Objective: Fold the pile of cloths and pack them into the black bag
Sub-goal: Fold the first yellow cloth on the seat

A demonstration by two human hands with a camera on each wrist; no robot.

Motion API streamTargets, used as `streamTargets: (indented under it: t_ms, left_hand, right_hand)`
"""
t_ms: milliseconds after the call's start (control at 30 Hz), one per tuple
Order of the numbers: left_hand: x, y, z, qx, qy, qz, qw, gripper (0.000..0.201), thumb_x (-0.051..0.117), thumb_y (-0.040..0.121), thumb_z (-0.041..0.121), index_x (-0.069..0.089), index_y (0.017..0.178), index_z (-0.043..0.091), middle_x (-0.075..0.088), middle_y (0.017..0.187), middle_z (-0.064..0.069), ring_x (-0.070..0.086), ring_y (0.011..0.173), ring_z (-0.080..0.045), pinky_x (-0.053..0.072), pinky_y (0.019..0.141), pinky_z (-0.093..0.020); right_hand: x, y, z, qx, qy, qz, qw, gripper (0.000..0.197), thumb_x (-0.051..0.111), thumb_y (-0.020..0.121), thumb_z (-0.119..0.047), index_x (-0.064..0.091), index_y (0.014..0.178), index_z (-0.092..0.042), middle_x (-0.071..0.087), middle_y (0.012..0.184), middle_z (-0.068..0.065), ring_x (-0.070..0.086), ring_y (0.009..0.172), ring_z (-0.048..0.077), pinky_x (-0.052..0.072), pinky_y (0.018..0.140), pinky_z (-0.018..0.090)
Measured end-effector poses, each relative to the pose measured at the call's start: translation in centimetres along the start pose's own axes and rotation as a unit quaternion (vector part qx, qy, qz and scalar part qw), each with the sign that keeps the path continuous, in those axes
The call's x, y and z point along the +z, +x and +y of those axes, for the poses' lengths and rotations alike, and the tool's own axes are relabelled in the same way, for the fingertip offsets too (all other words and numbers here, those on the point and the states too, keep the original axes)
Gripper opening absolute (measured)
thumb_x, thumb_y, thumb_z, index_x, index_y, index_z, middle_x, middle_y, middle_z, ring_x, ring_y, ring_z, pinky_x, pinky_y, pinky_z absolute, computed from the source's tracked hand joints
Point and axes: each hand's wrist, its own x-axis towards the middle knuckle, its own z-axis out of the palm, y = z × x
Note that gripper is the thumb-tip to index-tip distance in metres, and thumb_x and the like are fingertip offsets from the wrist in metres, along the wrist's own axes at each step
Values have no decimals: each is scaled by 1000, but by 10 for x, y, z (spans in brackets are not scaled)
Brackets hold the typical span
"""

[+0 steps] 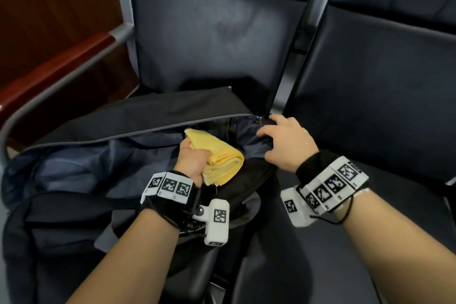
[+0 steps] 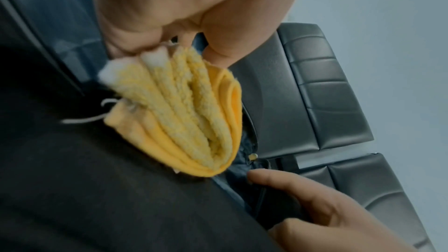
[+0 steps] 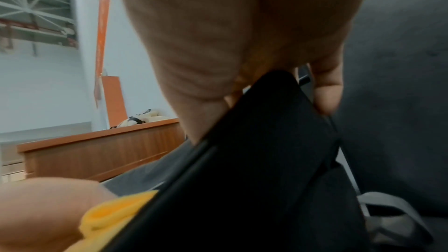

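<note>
A folded yellow cloth (image 1: 219, 155) sits in the mouth of the open black bag (image 1: 103, 116), which lies across the dark seat. My left hand (image 1: 195, 155) grips the cloth from its left side, thumb on top. In the left wrist view the cloth (image 2: 194, 114) shows its stacked fluffy layers, pinched under my left hand (image 2: 184, 32). My right hand (image 1: 286, 143) holds the bag's near rim at the right end of the zip, fingers curled over the black fabric (image 3: 254, 141). The yellow cloth (image 3: 116, 214) peeks beside that rim in the right wrist view.
Dark padded seats (image 1: 222, 32) stand behind and a second seat (image 1: 370, 106) to the right. A grey metal armrest (image 1: 61, 76) with red-brown wood trim runs along the left. A wooden counter (image 3: 97, 152) shows in the right wrist view.
</note>
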Motion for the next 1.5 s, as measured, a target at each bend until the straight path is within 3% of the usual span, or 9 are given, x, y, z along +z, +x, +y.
streamTargets:
  t_ms: [200, 300, 500, 633, 867, 1067, 1200, 1300, 1500]
  left_hand:
    - [17, -3, -9, 11, 83, 15, 996, 62, 54, 94, -7, 38, 150, 12, 59, 118, -14, 62, 106, -34, 53, 98, -53]
    - [18, -4, -9, 24, 126, 23, 991, 69, 55, 93, -5, 32, 155, 14, 55, 135, -13, 59, 116, -35, 52, 99, -51]
    - [27, 1, -5, 68, 111, 10, 991, 64, 54, 94, -5, 35, 153, 10, 56, 134, -10, 58, 116, -29, 50, 98, -36]
    - [47, 5, -14, 62, 75, -30, 995, 72, 49, 95, -7, 25, 158, 16, 58, 138, -15, 60, 121, -38, 51, 101, -44]
    - [83, 30, -21, 63, 51, -111, 991, 63, 58, 87, -9, 50, 143, 18, 69, 124, -10, 66, 113, -31, 53, 100, -52]
    - [90, 38, -25, 100, 126, -141, 977, 56, 58, 90, -7, 50, 142, 14, 65, 130, -11, 62, 120, -29, 48, 107, -49]
    - [78, 22, -16, 96, 172, -94, 976, 48, 51, 91, -6, 55, 137, 10, 68, 122, -12, 65, 109, -30, 52, 99, -41]
    - [67, -12, -3, 150, 244, -28, 958, 35, 54, 91, 2, 66, 123, 9, 68, 120, -18, 64, 110, -36, 52, 100, -45]
    - [95, -114, 18, 374, 295, 59, 877, 25, 57, 84, 4, 70, 99, 19, 67, 103, -5, 61, 91, -19, 47, 90, -30]
  right_hand:
    - [-31, 22, 9, -8, 91, -43, 995, 40, 61, 82, -15, 72, 117, -30, 68, 125, -3, 61, 115, 21, 48, 98, 28]
    - [-37, 15, 1, -22, 128, 60, 990, 47, 52, 86, -5, 67, 127, -25, 66, 127, 1, 56, 120, 25, 45, 103, 36]
    - [-52, -15, -12, -119, 141, 269, 945, 54, 50, 82, 1, 66, 128, -23, 67, 113, -7, 39, 89, 11, 38, 78, 28]
    - [-46, -32, -17, -128, 120, 238, 955, 55, 51, 80, 2, 65, 129, -20, 67, 118, -4, 48, 91, 21, 46, 80, 38]
    - [-29, -35, 1, -123, 127, 217, 960, 56, 54, 80, 3, 64, 131, -20, 66, 118, -6, 47, 89, 19, 47, 79, 37]
    - [-12, -29, 12, -82, 145, 167, 972, 55, 55, 85, -1, 61, 134, -25, 59, 129, -5, 49, 106, 21, 44, 91, 42]
    - [-9, -36, 20, -79, 222, 177, 956, 52, 58, 89, -5, 58, 136, -26, 51, 140, -3, 44, 126, 17, 35, 108, 31]
    - [-10, -56, 28, -58, 268, 171, 947, 52, 61, 92, -14, 52, 142, -26, 44, 147, -5, 36, 136, 11, 26, 114, 23]
    - [-15, -141, 88, 13, 281, 147, 948, 59, 61, 93, -16, 42, 148, -25, 44, 146, -5, 39, 135, 12, 29, 113, 23]
